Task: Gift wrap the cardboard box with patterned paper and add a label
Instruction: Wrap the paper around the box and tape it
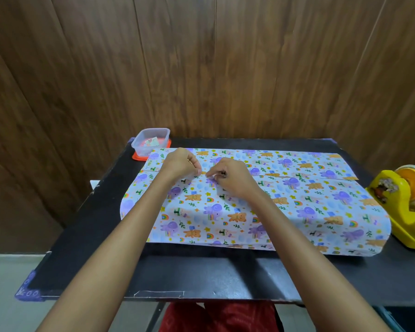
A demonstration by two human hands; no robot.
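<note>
Paper (297,204), one sheet, under two hands (181,164) (233,178)

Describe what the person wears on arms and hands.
Both forearms are bare to the frame edge: no sleeves, gloves or watch. The left hand wears a thin ring; a small dark band on the right hand may be another.

light: soft, even, from above, medium bright | shadows: faint arm shadows on worktop (201,274) at 6 o'clock | glare: dull sheen there; violet tint on far edge of patterned paper (285,207) | lens: wall planks (201,68) bend at 9 and 3 o'clock | focus: slightly soft everywhere
</note>
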